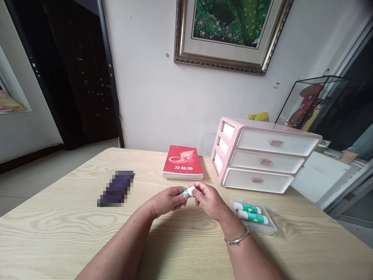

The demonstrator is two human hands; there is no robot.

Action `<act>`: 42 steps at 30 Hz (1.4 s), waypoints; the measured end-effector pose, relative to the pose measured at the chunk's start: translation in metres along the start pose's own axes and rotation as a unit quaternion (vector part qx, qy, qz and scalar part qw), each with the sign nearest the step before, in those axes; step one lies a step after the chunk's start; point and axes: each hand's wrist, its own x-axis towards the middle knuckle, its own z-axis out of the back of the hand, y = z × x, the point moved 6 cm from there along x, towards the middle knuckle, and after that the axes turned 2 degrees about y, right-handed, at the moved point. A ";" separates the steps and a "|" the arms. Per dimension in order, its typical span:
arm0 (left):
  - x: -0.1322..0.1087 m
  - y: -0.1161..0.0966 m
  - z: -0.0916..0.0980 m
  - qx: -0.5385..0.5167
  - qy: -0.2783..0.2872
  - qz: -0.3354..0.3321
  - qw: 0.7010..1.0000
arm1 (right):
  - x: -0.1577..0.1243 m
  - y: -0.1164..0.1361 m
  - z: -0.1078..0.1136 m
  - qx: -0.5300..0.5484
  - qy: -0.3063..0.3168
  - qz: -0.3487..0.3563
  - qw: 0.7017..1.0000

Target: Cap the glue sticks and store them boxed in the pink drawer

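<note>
Between my hands, above the middle of the table, is a white and green glue stick [188, 191]. My left hand [170, 200] is closed around its green-printed body. With thumb and fingers, my right hand [208, 198] pinches the white end. Two more glue sticks [253, 217] of the same look lie side by side in a clear plastic tray [269, 230], to the right of my right hand. Just beyond my hands lies a red book [183, 160] with a white drawing on its cover.
A pink and white three-drawer box [266, 155] stands at the back right of the wooden table [87, 237], its drawers closed. At the left lies a dark, blurred-out flat object [115, 189]. Behind the table is a wall with a framed picture [221, 66].
</note>
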 end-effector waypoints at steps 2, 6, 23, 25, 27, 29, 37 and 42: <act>0.002 -0.001 0.000 0.069 -0.035 -0.010 0.997 | 0.001 -0.004 0.002 -0.025 -0.028 -0.019 0.999; 0.003 -0.007 -0.001 0.140 -0.070 -0.035 0.987 | 0.002 -0.012 0.003 -0.024 -0.062 -0.070 0.995; 0.004 -0.008 -0.001 0.151 -0.085 -0.054 0.983 | 0.001 -0.017 -0.001 0.020 -0.060 -0.094 0.994; 0.003 -0.003 0.001 0.114 -0.063 -0.023 0.991 | 0.001 -0.012 -0.001 0.039 -0.042 -0.069 0.996; 0.001 0.002 0.003 0.092 -0.048 0.005 0.995 | 0.000 -0.009 -0.002 0.047 -0.024 -0.052 0.997; 0.001 0.002 0.004 0.097 -0.047 0.002 0.994 | 0.000 -0.008 -0.001 0.040 -0.019 -0.051 0.998; 0.005 -0.010 -0.001 0.304 -0.165 -0.045 0.937 | 0.001 -0.019 0.001 0.020 -0.084 -0.136 0.987; 0.006 -0.007 -0.004 0.354 -0.191 -0.071 0.913 | -0.001 -0.020 -0.001 0.029 -0.128 -0.178 0.975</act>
